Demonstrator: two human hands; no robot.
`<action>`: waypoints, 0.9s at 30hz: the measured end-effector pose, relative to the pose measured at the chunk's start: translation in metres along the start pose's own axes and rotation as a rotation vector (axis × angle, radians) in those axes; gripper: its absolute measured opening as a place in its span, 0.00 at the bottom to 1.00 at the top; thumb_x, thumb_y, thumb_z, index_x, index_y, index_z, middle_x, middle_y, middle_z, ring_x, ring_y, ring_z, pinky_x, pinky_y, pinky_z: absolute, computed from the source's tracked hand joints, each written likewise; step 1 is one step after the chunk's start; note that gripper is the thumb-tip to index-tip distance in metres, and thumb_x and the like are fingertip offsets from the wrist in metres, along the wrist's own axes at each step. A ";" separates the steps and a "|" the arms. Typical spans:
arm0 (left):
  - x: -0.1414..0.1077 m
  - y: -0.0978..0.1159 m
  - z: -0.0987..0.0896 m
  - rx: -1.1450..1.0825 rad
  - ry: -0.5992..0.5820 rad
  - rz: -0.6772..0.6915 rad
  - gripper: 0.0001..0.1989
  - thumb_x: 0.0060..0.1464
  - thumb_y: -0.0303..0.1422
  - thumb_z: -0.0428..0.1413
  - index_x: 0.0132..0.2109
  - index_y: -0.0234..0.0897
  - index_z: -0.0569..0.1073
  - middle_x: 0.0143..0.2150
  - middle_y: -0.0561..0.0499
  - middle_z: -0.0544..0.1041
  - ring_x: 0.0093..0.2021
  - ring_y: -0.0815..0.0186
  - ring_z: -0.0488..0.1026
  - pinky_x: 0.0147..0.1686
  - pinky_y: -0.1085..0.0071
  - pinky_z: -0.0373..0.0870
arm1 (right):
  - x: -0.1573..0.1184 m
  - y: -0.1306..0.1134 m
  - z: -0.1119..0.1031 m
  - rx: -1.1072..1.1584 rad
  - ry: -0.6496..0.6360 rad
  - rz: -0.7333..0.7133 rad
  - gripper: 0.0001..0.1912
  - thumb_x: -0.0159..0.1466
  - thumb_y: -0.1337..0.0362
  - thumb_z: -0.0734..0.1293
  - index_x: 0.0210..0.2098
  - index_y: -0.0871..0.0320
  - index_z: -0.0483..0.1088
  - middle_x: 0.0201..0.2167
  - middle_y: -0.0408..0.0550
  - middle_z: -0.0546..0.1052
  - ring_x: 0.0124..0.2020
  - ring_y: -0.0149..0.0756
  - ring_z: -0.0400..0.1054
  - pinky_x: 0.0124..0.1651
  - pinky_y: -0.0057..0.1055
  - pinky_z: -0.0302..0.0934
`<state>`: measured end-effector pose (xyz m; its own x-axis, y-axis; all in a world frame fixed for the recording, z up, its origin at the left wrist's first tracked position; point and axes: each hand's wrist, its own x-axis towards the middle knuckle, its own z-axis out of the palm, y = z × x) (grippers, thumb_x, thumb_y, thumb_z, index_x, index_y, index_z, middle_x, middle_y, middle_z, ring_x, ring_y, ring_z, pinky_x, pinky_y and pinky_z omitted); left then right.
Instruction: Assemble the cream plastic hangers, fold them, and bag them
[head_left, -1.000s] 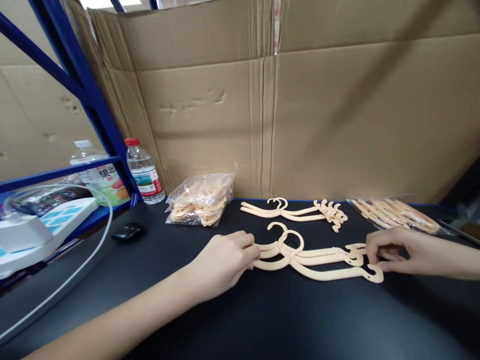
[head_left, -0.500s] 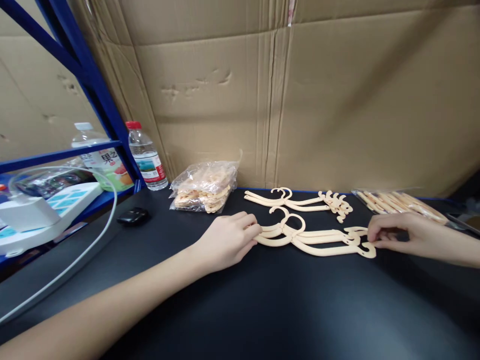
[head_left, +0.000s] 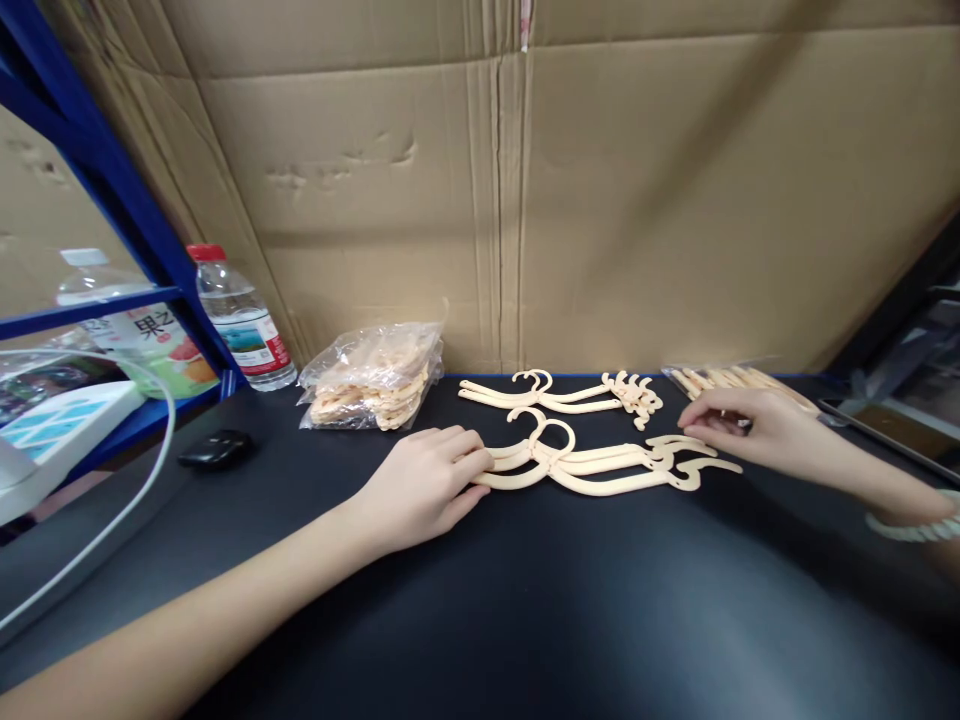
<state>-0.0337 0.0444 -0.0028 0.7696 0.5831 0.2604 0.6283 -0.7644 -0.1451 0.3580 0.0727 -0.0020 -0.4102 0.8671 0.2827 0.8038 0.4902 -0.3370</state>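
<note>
My left hand [head_left: 431,485] is closed on the left end of a small group of cream folding clothes hangers [head_left: 607,485] lying on the black table. Their hooks overlap in the middle, and one hinged arm tip points out to the right. My right hand [head_left: 757,435] has its fingers curled, thumb and fingertips together at the rear hanger's right end; the exact contact is partly hidden. A pale bracelet [head_left: 911,528] circles that wrist. Behind lie more cream hangers [head_left: 577,407], with several curled ends bunched on the right.
A clear bag of hanger parts [head_left: 375,385] lies at the back left; another bag of cream pieces [head_left: 735,378] lies behind my right hand. Left are a black mouse [head_left: 216,450], a water bottle [head_left: 244,330], a blue frame [head_left: 184,270] and a white cable [head_left: 142,505]. Cardboard [head_left: 390,220] stands behind.
The view has turned right. My right hand has moved from the front hanger's end to the rear one. The front hanger's right tip now stretches outward; my left hand keeps its hold.
</note>
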 end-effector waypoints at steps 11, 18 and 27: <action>-0.003 0.007 -0.017 0.045 -0.199 -0.037 0.07 0.59 0.27 0.48 0.37 0.37 0.70 0.35 0.49 0.72 0.34 0.62 0.70 0.31 0.67 0.65 | -0.003 -0.017 0.008 0.125 -0.327 -0.119 0.15 0.61 0.53 0.67 0.31 0.59 0.74 0.22 0.43 0.70 0.23 0.29 0.60 0.26 0.26 0.53; 0.000 0.008 -0.016 0.070 -0.199 -0.094 0.06 0.60 0.28 0.49 0.36 0.37 0.70 0.36 0.49 0.73 0.35 0.62 0.72 0.31 0.68 0.65 | 0.000 -0.019 0.009 0.060 -0.215 -0.181 0.11 0.62 0.59 0.65 0.29 0.58 0.74 0.21 0.43 0.71 0.21 0.28 0.60 0.25 0.25 0.52; -0.001 0.014 -0.016 0.140 -0.115 -0.115 0.04 0.60 0.30 0.51 0.38 0.37 0.70 0.35 0.50 0.73 0.35 0.60 0.72 0.29 0.67 0.64 | 0.000 -0.016 0.009 -0.039 0.056 -0.197 0.11 0.65 0.60 0.62 0.29 0.58 0.72 0.20 0.42 0.71 0.20 0.28 0.60 0.24 0.26 0.52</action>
<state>-0.0270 0.0289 0.0099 0.6951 0.6977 0.1735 0.7160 -0.6504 -0.2536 0.3418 0.0655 -0.0045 -0.5378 0.7477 0.3895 0.7268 0.6453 -0.2352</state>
